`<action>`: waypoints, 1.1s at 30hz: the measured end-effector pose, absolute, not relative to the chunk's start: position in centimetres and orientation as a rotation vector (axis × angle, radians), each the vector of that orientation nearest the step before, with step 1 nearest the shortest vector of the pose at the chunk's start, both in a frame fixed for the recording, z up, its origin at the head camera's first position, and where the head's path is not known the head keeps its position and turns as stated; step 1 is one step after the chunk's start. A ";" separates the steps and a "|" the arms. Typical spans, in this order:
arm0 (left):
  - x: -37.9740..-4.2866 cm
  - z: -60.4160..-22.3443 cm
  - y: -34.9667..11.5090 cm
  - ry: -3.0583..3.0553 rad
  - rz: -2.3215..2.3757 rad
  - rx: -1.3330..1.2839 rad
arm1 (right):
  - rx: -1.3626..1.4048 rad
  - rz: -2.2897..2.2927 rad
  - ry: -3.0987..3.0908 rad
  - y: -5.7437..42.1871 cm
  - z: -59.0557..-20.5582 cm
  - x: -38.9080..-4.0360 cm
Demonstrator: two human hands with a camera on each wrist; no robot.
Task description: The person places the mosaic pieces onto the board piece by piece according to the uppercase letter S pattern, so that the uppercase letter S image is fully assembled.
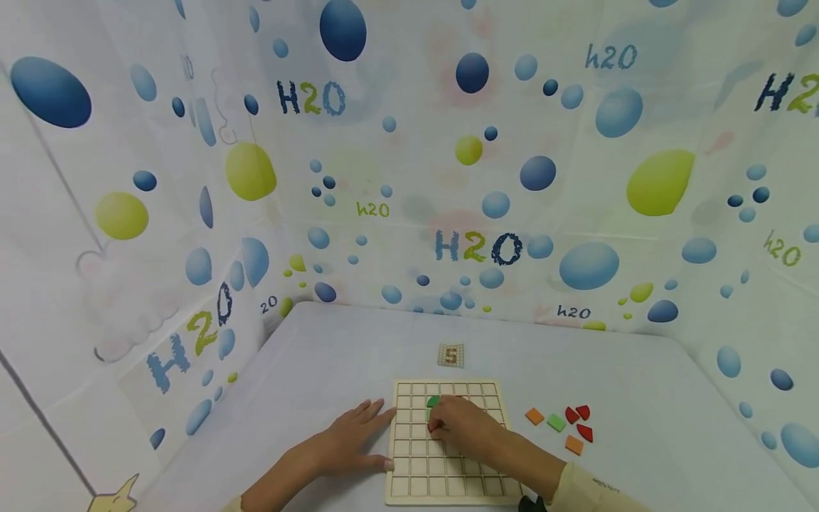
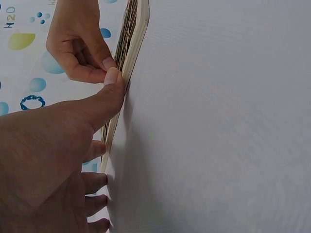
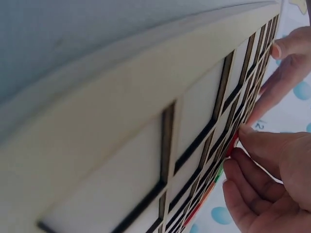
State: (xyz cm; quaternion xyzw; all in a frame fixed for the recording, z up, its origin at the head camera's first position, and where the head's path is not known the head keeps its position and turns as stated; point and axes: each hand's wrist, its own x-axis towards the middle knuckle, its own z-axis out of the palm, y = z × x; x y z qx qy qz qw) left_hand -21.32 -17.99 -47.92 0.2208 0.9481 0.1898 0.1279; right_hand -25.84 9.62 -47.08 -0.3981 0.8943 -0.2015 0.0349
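Note:
A wooden grid board (image 1: 409, 486) lies on the white-covered table. My right hand (image 1: 466, 428) is over its middle and pinches a small red piece (image 3: 233, 144) between thumb and fingers, right at the grid. Just above the fingertips, a green piece (image 1: 433, 402) sits in a cell. More coloured pieces along the grid, among them an orange one (image 3: 208, 191), show in the right wrist view; my hand covers most of them in the head view. My left hand (image 1: 345, 442) lies with fingers spread at the board's left side, its thumb and fingertips at the edge.
Right of the board lie loose pieces: an orange square (image 1: 534, 417), a light green square (image 1: 556, 422), another orange square (image 1: 574, 445) and several red wedges (image 1: 584, 432). Behind the board is a small patterned card (image 1: 451, 355). A dotted curtain (image 1: 409, 163) surrounds the table.

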 end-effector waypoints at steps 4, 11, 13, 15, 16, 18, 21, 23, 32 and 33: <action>-21.4 -48.0 -17.9 2.759 0.548 0.644 | -1.199 -0.627 2.766 9.9 -47.0 -25.8; -21.5 -47.8 -17.9 2.765 0.541 0.652 | -1.212 -0.606 2.812 10.3 -47.0 -25.8; -21.5 -47.7 -17.9 2.770 0.541 0.654 | -1.204 -0.589 2.827 10.3 -47.1 -25.8; -21.5 -47.6 -17.9 2.770 0.547 0.651 | -1.191 -0.579 2.838 10.4 -47.1 -25.8; -21.5 -47.6 -17.9 2.769 0.550 0.647 | -1.184 -0.575 2.842 10.5 -47.2 -25.8; -21.5 -47.7 -17.8 2.768 0.546 0.634 | -1.173 -0.585 2.835 10.6 -47.2 -25.8; -21.5 -47.8 -17.7 2.769 0.526 0.614 | -1.141 -0.628 2.803 11.1 -47.1 -25.8; -21.5 -47.8 -17.6 2.771 0.510 0.606 | -1.108 -0.664 2.787 11.5 -47.0 -26.0; -21.7 -48.1 -17.6 2.769 0.499 0.600 | -0.976 -0.763 2.846 15.5 -46.3 -26.9; -21.8 -48.2 -17.6 2.769 0.499 0.600 | -0.947 -0.769 2.855 16.0 -46.2 -26.9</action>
